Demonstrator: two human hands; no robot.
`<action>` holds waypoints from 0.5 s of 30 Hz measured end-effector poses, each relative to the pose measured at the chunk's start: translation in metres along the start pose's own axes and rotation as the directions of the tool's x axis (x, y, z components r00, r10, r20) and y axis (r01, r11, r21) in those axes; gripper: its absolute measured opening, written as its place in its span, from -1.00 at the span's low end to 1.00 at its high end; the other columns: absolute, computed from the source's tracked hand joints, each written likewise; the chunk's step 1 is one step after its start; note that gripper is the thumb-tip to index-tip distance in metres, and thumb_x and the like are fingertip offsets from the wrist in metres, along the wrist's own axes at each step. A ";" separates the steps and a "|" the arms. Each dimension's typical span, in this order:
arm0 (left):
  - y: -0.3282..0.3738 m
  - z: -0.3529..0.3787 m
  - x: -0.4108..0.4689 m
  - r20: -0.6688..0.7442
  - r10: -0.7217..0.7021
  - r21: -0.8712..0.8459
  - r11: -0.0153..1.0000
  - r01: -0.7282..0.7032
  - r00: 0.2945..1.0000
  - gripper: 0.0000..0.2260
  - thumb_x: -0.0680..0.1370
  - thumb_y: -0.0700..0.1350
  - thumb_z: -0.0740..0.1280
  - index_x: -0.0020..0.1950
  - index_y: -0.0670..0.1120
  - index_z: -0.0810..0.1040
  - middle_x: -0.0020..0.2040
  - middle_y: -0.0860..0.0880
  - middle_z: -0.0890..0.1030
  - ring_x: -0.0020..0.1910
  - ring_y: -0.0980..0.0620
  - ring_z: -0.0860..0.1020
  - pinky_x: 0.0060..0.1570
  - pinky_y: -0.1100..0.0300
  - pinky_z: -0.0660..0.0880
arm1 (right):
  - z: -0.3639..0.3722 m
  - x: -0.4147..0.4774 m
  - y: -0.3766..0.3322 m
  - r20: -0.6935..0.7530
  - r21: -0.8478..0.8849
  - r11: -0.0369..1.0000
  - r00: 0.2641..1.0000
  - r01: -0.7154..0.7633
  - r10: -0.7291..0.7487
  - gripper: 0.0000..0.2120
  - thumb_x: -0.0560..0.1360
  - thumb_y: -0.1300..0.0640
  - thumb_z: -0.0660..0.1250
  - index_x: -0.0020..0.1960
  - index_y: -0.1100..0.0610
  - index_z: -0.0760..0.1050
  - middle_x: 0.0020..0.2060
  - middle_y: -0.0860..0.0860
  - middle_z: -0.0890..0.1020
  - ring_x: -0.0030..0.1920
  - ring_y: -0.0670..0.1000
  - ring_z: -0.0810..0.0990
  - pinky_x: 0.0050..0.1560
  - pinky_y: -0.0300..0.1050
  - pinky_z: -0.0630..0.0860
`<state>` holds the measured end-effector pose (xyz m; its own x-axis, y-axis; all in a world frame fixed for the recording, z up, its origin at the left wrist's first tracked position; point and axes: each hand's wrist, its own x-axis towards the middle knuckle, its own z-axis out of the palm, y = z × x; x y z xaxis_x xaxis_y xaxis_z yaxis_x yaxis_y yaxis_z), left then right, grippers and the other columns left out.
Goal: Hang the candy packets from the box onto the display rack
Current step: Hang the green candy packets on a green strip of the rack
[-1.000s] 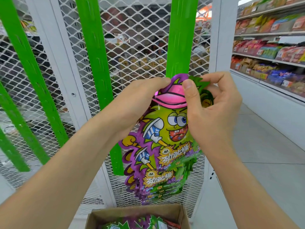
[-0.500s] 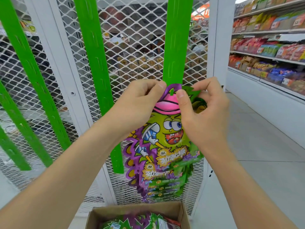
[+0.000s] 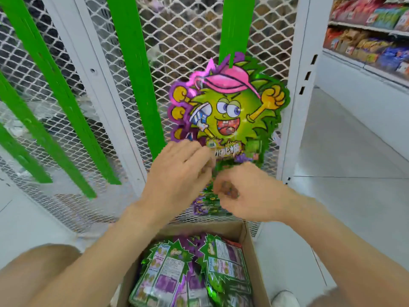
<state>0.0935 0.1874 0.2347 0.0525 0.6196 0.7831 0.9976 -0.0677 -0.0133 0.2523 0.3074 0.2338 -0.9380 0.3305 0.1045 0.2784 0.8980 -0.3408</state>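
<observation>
A candy packet (image 3: 230, 111) with a green cartoon face and pink cap hangs at the top of the right green strip (image 3: 236, 25) of the display rack. More packets hang below it, mostly hidden behind my hands. My left hand (image 3: 177, 173) is just under the face, fingers spread and brushing the packet's lower edge, holding nothing. My right hand (image 3: 250, 191) is beside it, blurred and loosely curled, with nothing in it. The cardboard box (image 3: 246, 238) on the floor below holds several packets (image 3: 190, 273) lying back side up.
Bare green strips (image 3: 132, 74) slant across the white mesh panel (image 3: 194, 36) to the left. A white upright post (image 3: 296, 85) borders the rack on the right. Stocked store shelves (image 3: 365, 41) line the aisle at right. My shoe (image 3: 285, 298) is beside the box.
Both hands let go of the packet's top and dropped toward the box. The packet now hangs by itself on the strip. My view tilted down, showing more of the box.
</observation>
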 end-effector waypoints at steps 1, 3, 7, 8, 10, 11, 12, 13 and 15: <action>0.002 0.011 -0.020 0.169 -0.031 -0.019 0.999 0.035 0.985 -0.90 0.47 -0.20 0.46 -0.11 -0.03 0.59 -0.22 0.01 0.56 -0.21 -0.13 0.58 -0.24 -0.01 0.51 | 0.008 0.000 0.007 0.160 -0.078 0.997 0.987 -0.012 0.024 -0.86 0.44 0.10 0.32 -0.14 0.10 0.64 -0.36 -0.03 0.65 -0.34 -0.06 0.58 -0.09 -0.04 0.61; 0.005 0.030 -0.052 0.574 -0.131 0.011 0.988 0.153 0.809 -0.88 0.45 -0.08 0.46 -0.06 0.07 0.57 -0.17 0.07 0.61 -0.14 -0.07 0.64 -0.24 0.04 0.57 | 0.024 -0.003 0.013 0.329 -0.186 0.982 0.939 -0.044 0.105 -0.83 0.47 0.10 0.30 -0.17 0.14 0.64 -0.36 0.06 0.65 -0.29 0.09 0.61 0.00 0.12 0.65; 0.002 0.079 -0.106 0.966 -0.080 0.009 0.961 0.275 0.248 -0.73 0.51 0.03 0.51 0.20 0.06 0.65 0.06 0.08 0.67 0.00 0.04 0.58 -0.11 0.17 0.47 | 0.047 -0.001 0.011 0.453 -0.209 0.975 0.877 -0.074 0.163 -0.81 0.50 0.21 0.27 -0.16 0.30 0.59 -0.39 0.20 0.57 -0.34 0.22 0.56 -0.43 -0.20 0.42; 0.002 0.092 -0.120 0.982 -0.080 0.019 0.941 0.337 0.169 -0.70 0.53 0.02 0.51 0.25 0.01 0.64 0.10 0.06 0.66 0.03 0.04 0.58 -0.05 0.15 0.51 | 0.049 0.000 0.010 0.480 -0.227 0.972 0.862 -0.059 0.165 -0.80 0.51 0.22 0.26 -0.23 0.31 0.54 -0.46 0.16 0.47 -0.42 0.18 0.46 -0.52 -0.23 0.29; 0.006 0.113 -0.149 0.985 -0.131 0.072 0.899 0.432 0.109 -0.69 0.57 -0.04 0.46 0.31 -0.03 0.60 0.20 -0.01 0.63 0.15 -0.05 0.59 0.09 0.04 0.57 | 0.054 0.003 0.011 0.504 -0.241 0.970 0.852 -0.022 0.144 -0.73 0.52 0.24 0.25 -0.35 0.23 0.37 -0.48 0.10 0.32 -0.42 0.13 0.31 -0.53 -0.19 0.24; 0.011 0.122 -0.163 0.984 -0.151 0.096 0.892 0.443 0.091 -0.66 0.58 -0.13 0.43 0.36 -0.03 0.57 0.27 -0.06 0.60 0.19 -0.09 0.58 0.13 -0.01 0.57 | 0.058 0.003 0.013 0.516 -0.250 0.968 0.844 -0.012 0.143 -0.69 0.52 0.24 0.24 -0.37 0.20 0.29 -0.47 0.10 0.29 -0.40 0.13 0.30 -0.45 -0.17 0.25; 0.016 0.129 -0.176 0.986 -0.150 0.104 0.899 0.426 0.076 -0.57 0.57 -0.25 0.39 0.44 -0.03 0.52 0.34 -0.11 0.54 0.23 -0.14 0.56 0.16 -0.03 0.56 | 0.060 0.003 0.014 0.533 -0.258 0.966 0.833 -0.006 0.147 -0.67 0.53 0.25 0.24 -0.38 0.16 0.25 -0.45 0.09 0.28 -0.38 0.11 0.30 -0.37 -0.11 0.27; 0.022 0.135 -0.186 0.989 -0.136 0.103 0.919 0.381 0.061 -0.44 0.54 -0.37 0.36 0.51 -0.04 0.45 0.40 -0.14 0.46 0.28 -0.18 0.55 0.18 -0.08 0.56 | 0.064 0.003 0.015 0.554 -0.262 0.965 0.819 0.002 0.149 -0.66 0.54 0.25 0.23 -0.37 0.14 0.22 -0.43 0.08 0.28 -0.36 0.10 0.29 -0.33 -0.06 0.28; 0.035 0.145 -0.200 0.989 -0.117 0.097 0.972 0.215 0.085 -0.29 0.48 -0.50 0.36 0.58 -0.07 0.36 0.47 -0.16 0.36 0.34 -0.26 0.51 0.21 -0.15 0.58 | 0.069 0.004 0.018 0.583 -0.263 0.965 0.797 0.003 0.156 -0.65 0.56 0.25 0.23 -0.35 0.11 0.21 -0.41 0.06 0.28 -0.37 0.09 0.29 -0.29 -0.03 0.28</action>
<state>0.1241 0.1748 -0.0122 -0.0682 0.8345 -0.5468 0.9851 0.1430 0.0953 0.2392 0.3050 0.1638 -0.8249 0.2341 -0.5146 0.3197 0.9439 -0.0831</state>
